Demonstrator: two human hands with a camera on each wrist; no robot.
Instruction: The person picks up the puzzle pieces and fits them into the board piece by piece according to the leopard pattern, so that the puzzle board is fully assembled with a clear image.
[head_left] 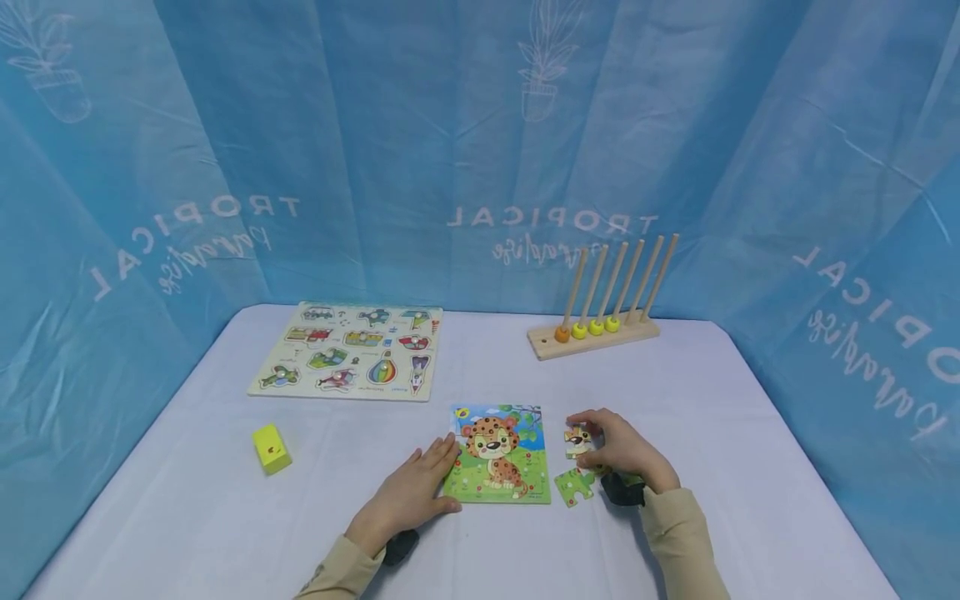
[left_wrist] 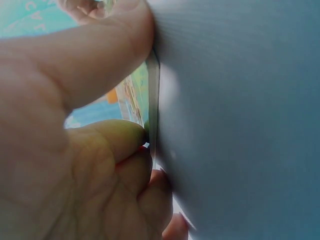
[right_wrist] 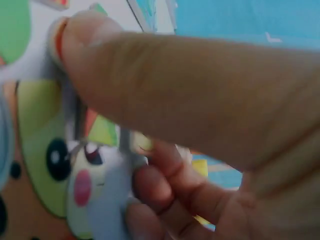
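Note:
A square leopard picture puzzle (head_left: 525, 450) lies on the white table. My left hand (head_left: 408, 496) rests at its left side, fingers fairly straight, with the thumb near the bottom left corner. In the left wrist view the thumb and fingertips touch the thin board edge (left_wrist: 153, 100). Right of the board, my right hand (head_left: 622, 450) pinches a puzzle piece with part of the leopard's face (head_left: 578, 442). The right wrist view is blurred and shows a printed eye and pink cheek (right_wrist: 82, 187) near the fingers. A green puzzle piece (head_left: 573, 486) lies just below the right hand.
A wooden peg board with vehicle pictures (head_left: 352, 354) lies at the back left. A yellow block (head_left: 272, 450) sits in front of it. At the back right stands a wooden rack (head_left: 600, 335) with upright rods and several beads. Blue curtains (head_left: 480, 150) surround the table.

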